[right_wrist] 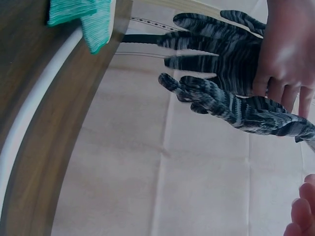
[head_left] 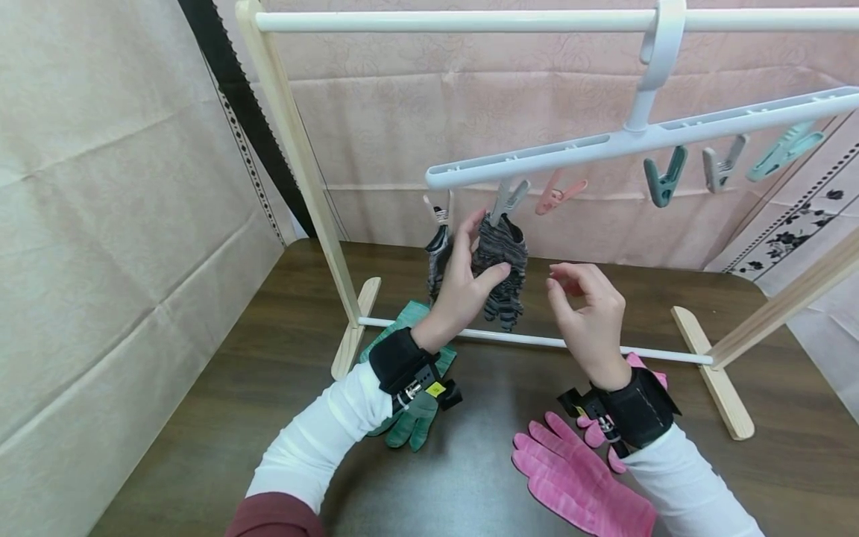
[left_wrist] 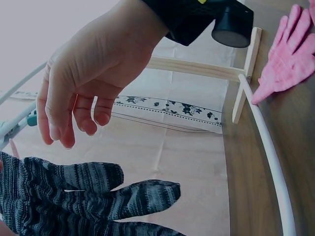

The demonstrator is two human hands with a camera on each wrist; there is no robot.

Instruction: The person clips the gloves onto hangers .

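Left hand (head_left: 463, 287) grips the grey striped glove (head_left: 499, 272), thumb and fingers curled round it; the glove hangs from a grey clip (head_left: 508, 200) on the white peg hanger (head_left: 604, 142). Right hand (head_left: 587, 309) sits just beside it, fingers loosely curled, holding nothing. Pink gloves (head_left: 577, 477) and a green glove (head_left: 409, 418) lie on the table (head_left: 221, 418).

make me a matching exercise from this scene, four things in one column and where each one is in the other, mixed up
Things:
1. striped grey glove
2. green glove
3. pink glove
4. teal clip

Places:
A. flat on the table under the left wrist
B. on the white hanger bar, holding nothing
C. clipped up, held by the left hand
D. flat on the table beside the right wrist

Pairs: 1-C, 2-A, 3-D, 4-B
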